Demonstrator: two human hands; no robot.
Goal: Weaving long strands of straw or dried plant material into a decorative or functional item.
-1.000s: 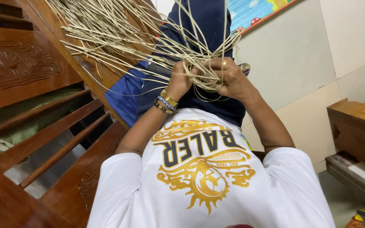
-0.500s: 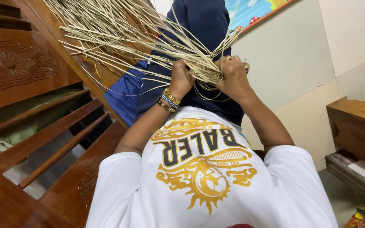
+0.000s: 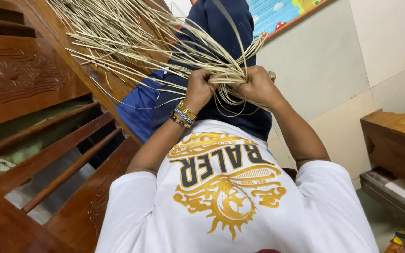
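A large bundle of thin pale straw-like strips [image 3: 118, 37] fans out toward the upper left over the wooden furniture. Both my hands grip it where the strips gather, above my lap. My left hand [image 3: 199, 87], with gold and beaded bracelets on the wrist, is closed around the strips on the left side. My right hand [image 3: 255, 85], with a ring on one finger, is closed on the same gathered strips just to the right. The hands nearly touch. Some strips loop loosely below the hands. My dark blue trousers [image 3: 226, 28] lie under the bundle.
Carved reddish-brown wooden furniture with slats [image 3: 48, 140] fills the left side. A blue cloth [image 3: 139, 105] lies beside my leg. A wooden piece [image 3: 397, 140] stands at the right by a pale tiled wall [image 3: 324, 70]. A colourful mat edge [image 3: 282, 14] shows at the top.
Both hands shifted slightly along the gathered strips, twisting them; the right hand dropped a little and closed over the bunch. The fan of strips stayed in place.
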